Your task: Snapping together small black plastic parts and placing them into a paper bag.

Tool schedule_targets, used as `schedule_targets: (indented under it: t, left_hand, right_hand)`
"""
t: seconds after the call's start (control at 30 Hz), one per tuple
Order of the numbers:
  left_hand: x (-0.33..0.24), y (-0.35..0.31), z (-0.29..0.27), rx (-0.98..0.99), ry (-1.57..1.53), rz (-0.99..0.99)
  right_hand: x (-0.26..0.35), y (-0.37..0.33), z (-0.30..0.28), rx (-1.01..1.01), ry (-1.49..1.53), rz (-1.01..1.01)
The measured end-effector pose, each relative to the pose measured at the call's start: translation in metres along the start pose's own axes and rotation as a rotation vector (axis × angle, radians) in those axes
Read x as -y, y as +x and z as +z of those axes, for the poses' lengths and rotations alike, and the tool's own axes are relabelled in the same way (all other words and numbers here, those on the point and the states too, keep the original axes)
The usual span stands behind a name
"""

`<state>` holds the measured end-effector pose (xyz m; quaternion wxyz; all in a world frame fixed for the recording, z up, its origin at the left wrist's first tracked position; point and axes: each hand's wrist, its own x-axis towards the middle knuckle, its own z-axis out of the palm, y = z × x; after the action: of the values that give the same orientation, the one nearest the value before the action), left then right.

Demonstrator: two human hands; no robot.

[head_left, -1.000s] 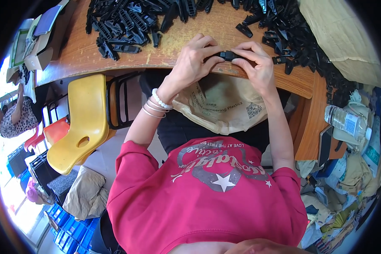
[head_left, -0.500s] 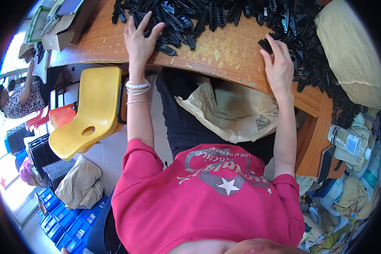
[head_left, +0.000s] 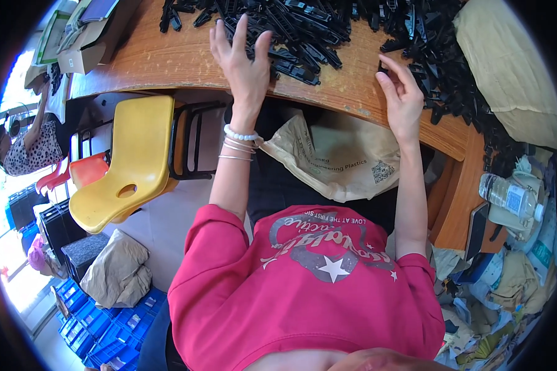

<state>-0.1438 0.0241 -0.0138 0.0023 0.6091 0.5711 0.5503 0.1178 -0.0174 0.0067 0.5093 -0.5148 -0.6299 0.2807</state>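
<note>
My left hand (head_left: 244,74) is at the near side of a pile of black plastic parts (head_left: 294,31) on the wooden table. Its fingers are spread and nothing is held in them; some parts lie right beside the thumb. My right hand (head_left: 405,102) is over the table's near right part, thumb and forefinger curled around a small black plastic part (head_left: 382,67), mostly hidden by the fingertips. Close to that hand, a second heap of black parts (head_left: 449,80) stretches along the right side.
An open paper sack (head_left: 346,154) sits below the wooden table's edge (head_left: 167,77), over my lap. A stuffed sack (head_left: 507,68) lies on the right, above a clear plastic bottle (head_left: 510,198). Left are a yellow chair (head_left: 139,136), blue crates (head_left: 114,334) and another person (head_left: 34,145).
My left hand has swept to the right, and the parts at the pile's near side have shifted right with it. My right hand has moved only slightly.
</note>
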Motion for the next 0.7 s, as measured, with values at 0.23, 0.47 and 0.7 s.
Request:
schedule_targets:
  t: [0.23,0.47,0.7]
  left_hand:
    - [-0.050,-0.049,-0.018,0.308,0.246,0.395]
    - [-0.075,-0.065,-0.016,0.360,0.232,0.271]
    - [-0.078,-0.066,-0.021,0.369,0.024,0.176]
  right_hand:
    - [0.005,-0.013,-0.015,-0.085,0.824,0.468]
    - [0.014,-0.018,-0.021,0.015,0.781,0.563]
    - [0.014,-0.022,-0.027,0.038,0.474,0.507]
